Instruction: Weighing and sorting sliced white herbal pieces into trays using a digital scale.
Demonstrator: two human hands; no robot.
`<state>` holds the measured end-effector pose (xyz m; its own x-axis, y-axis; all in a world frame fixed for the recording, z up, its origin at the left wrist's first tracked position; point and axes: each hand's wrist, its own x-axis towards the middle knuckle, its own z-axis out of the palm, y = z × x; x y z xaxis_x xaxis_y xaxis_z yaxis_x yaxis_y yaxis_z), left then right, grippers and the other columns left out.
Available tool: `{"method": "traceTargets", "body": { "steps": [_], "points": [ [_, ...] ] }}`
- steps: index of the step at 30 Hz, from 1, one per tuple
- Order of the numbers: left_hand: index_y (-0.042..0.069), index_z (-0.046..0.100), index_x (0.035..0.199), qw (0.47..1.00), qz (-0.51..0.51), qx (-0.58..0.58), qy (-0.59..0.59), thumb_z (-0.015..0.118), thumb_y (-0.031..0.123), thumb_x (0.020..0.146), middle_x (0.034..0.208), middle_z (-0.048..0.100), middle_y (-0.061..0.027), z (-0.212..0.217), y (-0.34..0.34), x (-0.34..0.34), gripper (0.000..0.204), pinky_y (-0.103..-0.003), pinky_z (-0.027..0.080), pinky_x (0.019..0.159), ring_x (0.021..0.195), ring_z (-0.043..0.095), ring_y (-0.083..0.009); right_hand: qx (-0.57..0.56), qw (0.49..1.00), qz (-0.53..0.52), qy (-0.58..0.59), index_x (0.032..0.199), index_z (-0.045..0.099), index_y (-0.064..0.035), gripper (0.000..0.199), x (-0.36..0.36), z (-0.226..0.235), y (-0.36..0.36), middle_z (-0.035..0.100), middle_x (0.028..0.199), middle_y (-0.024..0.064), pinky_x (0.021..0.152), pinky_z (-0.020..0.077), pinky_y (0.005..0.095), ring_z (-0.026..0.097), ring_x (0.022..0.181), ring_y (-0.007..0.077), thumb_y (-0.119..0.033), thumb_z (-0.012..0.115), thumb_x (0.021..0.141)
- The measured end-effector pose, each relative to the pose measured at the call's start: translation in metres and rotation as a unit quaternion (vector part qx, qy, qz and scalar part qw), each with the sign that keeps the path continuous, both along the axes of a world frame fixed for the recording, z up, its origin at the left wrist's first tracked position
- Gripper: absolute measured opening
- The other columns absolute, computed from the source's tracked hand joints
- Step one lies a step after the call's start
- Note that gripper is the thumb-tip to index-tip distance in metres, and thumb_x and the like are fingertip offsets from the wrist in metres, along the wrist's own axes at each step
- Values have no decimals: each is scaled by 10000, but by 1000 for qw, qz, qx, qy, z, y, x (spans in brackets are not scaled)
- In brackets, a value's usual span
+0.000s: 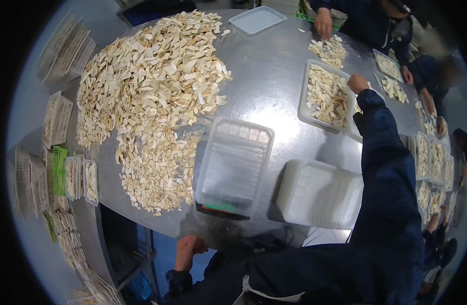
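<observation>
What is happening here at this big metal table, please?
A person in a dark blue work coat stands at a metal table. Their right hand reaches out to a clear tray of pale slices, while their left hand rests at the table's near edge. In front of them an empty clear tray sits on a scale, beside a stack of white trays. A large heap of pale slices covers the table's left side. Other workers sort slices opposite.

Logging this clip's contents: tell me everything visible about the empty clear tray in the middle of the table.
The clear tray is a shallow rectangular container of thin see-through plastic with rounded corners and a ribbed floor. It is empty and sits level on a dark scale-like base on the metal table. The pile of pale slices lies just to its left, a stack of white trays to its right. No hand touches it.
</observation>
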<state>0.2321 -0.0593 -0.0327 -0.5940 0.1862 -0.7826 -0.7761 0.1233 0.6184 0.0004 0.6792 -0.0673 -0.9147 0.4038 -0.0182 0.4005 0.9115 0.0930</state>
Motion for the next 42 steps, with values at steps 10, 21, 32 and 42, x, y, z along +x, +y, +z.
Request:
{"method": "traceTargets", "body": {
  "steps": [10, 21, 32, 42],
  "points": [
    [-1, 599, 882, 997, 22, -63, -35, 489, 242, 923, 767, 658, -119, 7, 10, -7, 270, -261, 481, 613, 659, 630, -173, -50, 994, -96, -25, 970, 603, 78, 452, -24, -42, -26, 618, 971, 277, 810, 479, 428, 598, 924, 395, -314, 555, 750],
    [-8, 600, 874, 998, -17, -45, -32, 483, 233, 921, 767, 659, -126, 1, 26, -32, 273, -275, 484, 642, 676, 629, -182, -419, 889, -142, 123, 767, 606, -41, 201, 7, -6, 1, 614, 750, 39, 598, 456, 250, 563, 654, 121, -239, 637, 772],
    [-11, 590, 842, 999, -25, -18, -17, 487, 232, 922, 740, 641, -122, -10, 21, -34, 276, -287, 472, 642, 655, 602, -175, -792, 568, -58, 218, 899, 522, -72, 91, 68, 33, 9, 594, 869, 21, 749, 516, 246, 621, 796, 137, -163, 530, 886],
    [-24, 585, 855, 999, -44, -23, -12, 495, 279, 915, 760, 632, -124, -8, 22, -32, 321, -303, 470, 653, 666, 599, -201, -785, 591, -40, 180, 1150, 486, 29, 350, 72, 34, -1, 578, 1101, 158, 924, 473, 304, 577, 1023, 222, -200, 463, 886]
  ]
}}
